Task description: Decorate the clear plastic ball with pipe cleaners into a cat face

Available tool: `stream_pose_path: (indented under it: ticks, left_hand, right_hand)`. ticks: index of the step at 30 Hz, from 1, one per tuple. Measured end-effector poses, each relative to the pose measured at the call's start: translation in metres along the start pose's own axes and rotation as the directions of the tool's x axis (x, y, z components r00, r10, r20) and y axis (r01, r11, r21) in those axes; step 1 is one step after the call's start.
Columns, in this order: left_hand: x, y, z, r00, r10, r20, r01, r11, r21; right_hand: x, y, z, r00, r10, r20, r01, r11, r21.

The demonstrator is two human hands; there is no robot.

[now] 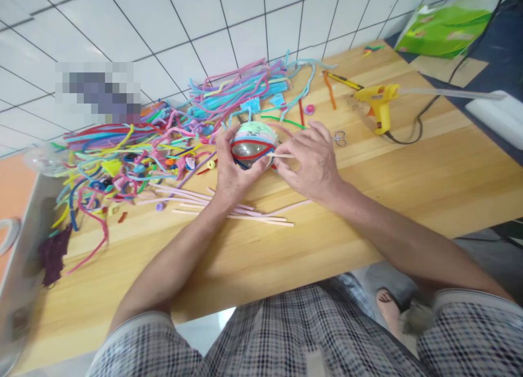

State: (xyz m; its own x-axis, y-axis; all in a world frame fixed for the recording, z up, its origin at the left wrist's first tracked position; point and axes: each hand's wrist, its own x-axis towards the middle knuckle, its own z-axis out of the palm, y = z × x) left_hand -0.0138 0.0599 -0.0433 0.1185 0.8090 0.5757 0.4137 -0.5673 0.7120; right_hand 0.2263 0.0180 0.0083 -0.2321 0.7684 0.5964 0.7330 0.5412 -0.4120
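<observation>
My left hand [233, 170] is closed around the left side of a clear ball [248, 149]. Its top is covered in pale green and multicoloured strips, and red and blue pipe cleaners run around its middle. With thumb and fingers, my right hand [312, 162] pinches a short pale pipe cleaner [283, 156], whose left end meets the ball's right side near my left thumb. Below the ball lie several loose pale pink and lilac pipe cleaners [261, 218], partly under my left wrist.
A large heap of coloured pipe cleaners [241, 88] lies along the tiled wall. On the right are a yellow glue gun [379, 105] with its black cord, small scissors [340, 139] and a yellow cutter knife [343, 80]. A green package [447, 31] sits beyond the wooden table [408, 186].
</observation>
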Motion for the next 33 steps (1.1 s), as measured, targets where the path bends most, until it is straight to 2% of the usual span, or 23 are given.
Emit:
stream_pose_path:
  ticks: [7, 14, 19, 24, 33]
  left_hand:
    - [-0.004, 0.001, 0.001, 0.995, 0.078, -0.055, -0.073, 0.994, 0.077]
    - [-0.005, 0.011, -0.003, 0.998, 0.053, -0.038, -0.045, 0.985, 0.169]
    - [-0.006, 0.014, -0.002, 0.997, 0.064, -0.041, -0.054, 0.978, 0.203]
    - [-0.007, 0.012, -0.003, 0.996, 0.086, -0.023, -0.079, 0.973, 0.217]
    - [-0.006, 0.016, -0.004, 0.998, 0.062, -0.023, -0.056, 0.975, 0.214]
  right_hand:
    - [0.003, -0.005, -0.01, 0.997, 0.041, 0.067, -0.041, 0.999, -0.005]
    - [0.009, -0.011, -0.027, 0.988, 0.037, 0.149, -0.044, 0.998, 0.047]
    - [0.008, -0.015, -0.026, 0.981, 0.088, 0.172, -0.093, 0.995, 0.024]
    - [0.005, -0.013, -0.014, 0.981, 0.133, 0.138, -0.138, 0.99, 0.029]
    - [0.005, -0.009, -0.003, 0.994, 0.102, 0.034, -0.104, 0.992, 0.075]
